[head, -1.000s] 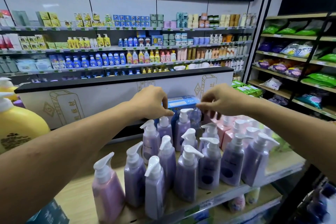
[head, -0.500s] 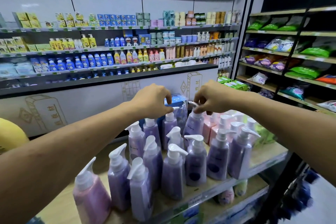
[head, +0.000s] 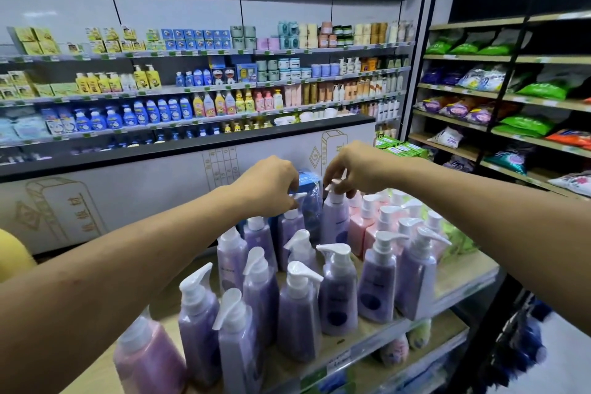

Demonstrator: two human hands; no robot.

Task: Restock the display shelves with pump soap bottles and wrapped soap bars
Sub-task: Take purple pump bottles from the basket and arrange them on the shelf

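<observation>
My left hand (head: 271, 184) curled, fingertips pinching white pump head of purple bottle (head: 289, 229) just left of blue box (head: 308, 181). My right hand (head: 355, 169) pinching pump top of lavender bottle (head: 335, 221) just right of box. Both bottles tall, tapered, smooth plastic, white curved spouts. More purple bottles (head: 339, 291) crowd in front of box, touching, clear glossy film over them. Pink bottles (head: 358, 227) right of box. Wooden shelf (head: 463, 269) bare only far right of box, metal front edge just past nearest row
</observation>
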